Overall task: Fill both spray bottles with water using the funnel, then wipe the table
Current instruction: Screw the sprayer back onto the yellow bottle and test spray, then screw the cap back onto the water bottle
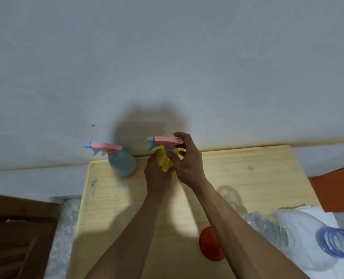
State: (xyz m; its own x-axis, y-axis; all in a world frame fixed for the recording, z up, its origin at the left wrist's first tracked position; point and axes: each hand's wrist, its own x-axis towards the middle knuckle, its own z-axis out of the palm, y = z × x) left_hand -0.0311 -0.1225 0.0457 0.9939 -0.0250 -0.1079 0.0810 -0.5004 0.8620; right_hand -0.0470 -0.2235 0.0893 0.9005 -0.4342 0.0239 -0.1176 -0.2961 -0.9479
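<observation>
A blue spray bottle [121, 163] with a pink trigger head stands upright at the far left edge of the wooden table [247, 178]. To its right a yellow spray bottle [165, 162] stands near the table's far edge. My left hand [157, 176] grips the yellow bottle's body. My right hand [189, 160] holds its pink trigger head [167, 140] with thumb and fingers curled round the neck. An orange-red funnel [210, 245] lies on the table near me, partly hidden by my right forearm.
A large clear water jug [300, 234] with a blue ringed mouth lies at the table's near right, over white paper. A grey wall rises just behind the table. Brown wooden furniture [16, 234] sits low at the left, an orange surface [336, 190] at the right.
</observation>
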